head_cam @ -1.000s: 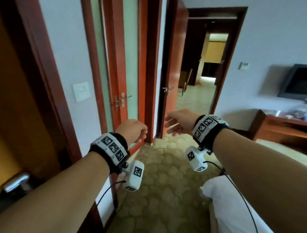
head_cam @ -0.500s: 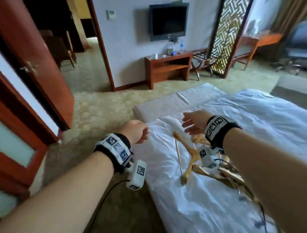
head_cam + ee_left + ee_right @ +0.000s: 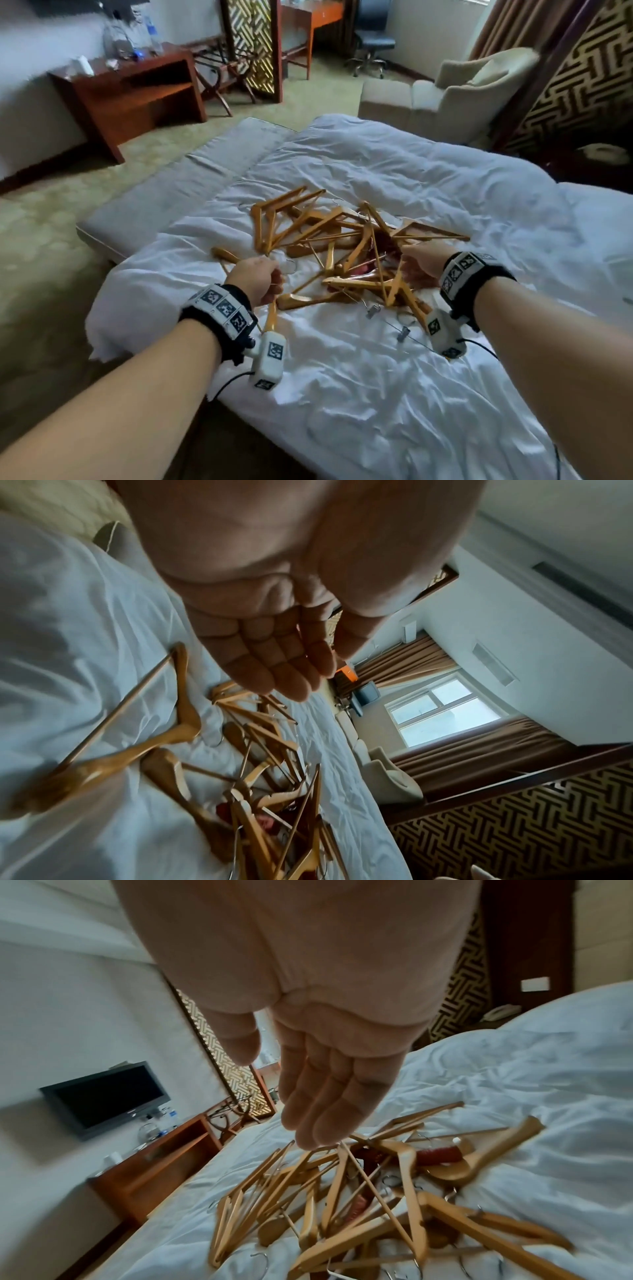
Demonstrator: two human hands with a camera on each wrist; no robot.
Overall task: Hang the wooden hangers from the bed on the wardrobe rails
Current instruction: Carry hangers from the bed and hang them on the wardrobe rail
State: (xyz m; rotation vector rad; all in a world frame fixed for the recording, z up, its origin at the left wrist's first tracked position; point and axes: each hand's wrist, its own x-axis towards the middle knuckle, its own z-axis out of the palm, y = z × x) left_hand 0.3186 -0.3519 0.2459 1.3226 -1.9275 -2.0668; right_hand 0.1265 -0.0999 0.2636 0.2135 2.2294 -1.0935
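- Left hand [image 3: 274,631]: the fingers [image 3: 284,674] lie side by side, loosely bent, palm bare, nothing held, with the thumb just beside them. It hovers over the near left side of the hanger pile.
- Right hand [image 3: 329,1069]: its fingers [image 3: 325,1115] are pressed together and nearly straight, thumb set a little apart, holding nothing. The fingertips hang just above the top of the pile; whether they touch a bar, I cannot tell.
- Both forearms reach out level over the bed, each with a black wrist band [image 3: 222,315] carrying square markers.
- Wooden hangers [image 3: 335,246]: a tangled heap of pale, smooth angled bars with thin metal hooks and a few clips, plus something red among them, lying mid-bed towards the near edge.
- Bed [image 3: 394,394]: a crumpled white duvet.
- Beyond the far edge: a red-brown wooden bench [image 3: 130,92] and a cream armchair [image 3: 459,89].
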